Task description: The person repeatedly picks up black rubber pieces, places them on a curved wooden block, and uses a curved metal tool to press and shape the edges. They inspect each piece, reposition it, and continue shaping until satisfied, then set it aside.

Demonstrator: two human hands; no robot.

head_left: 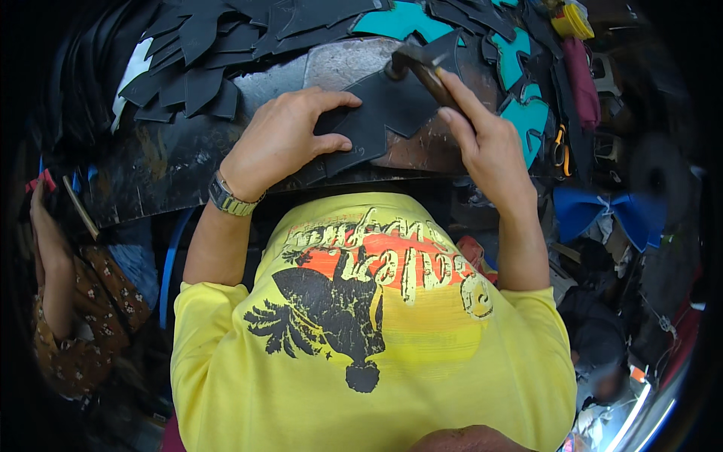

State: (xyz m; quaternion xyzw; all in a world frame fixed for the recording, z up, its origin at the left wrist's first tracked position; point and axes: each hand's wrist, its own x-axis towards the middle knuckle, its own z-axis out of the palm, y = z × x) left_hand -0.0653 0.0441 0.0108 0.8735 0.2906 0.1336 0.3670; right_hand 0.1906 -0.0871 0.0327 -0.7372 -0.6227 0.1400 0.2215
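Note:
A flat black leather-like piece (407,105) with notched, angular edges lies on the worktable before me. My left hand (282,135) holds its left side against the surface, thumb and forefinger pressed on it a little apart; the other fingers are mostly hidden. In my right hand (489,143) is a hammer (433,83), gripped by its handle, with the forefinger stretched along it. The hammer's head is over the upper part of the piece, and the far end of the head is blurred. Whether the head touches the piece, I cannot tell.
Overlapping black cut pieces (199,68) cover the table's far left. Turquoise pieces (527,124) lie to the right, near orange-handled scissors (561,147). A yellow container (572,21) stands far right. Another person's arm (53,256) shows at the left, and a blue bow-shaped thing (633,218) at the right.

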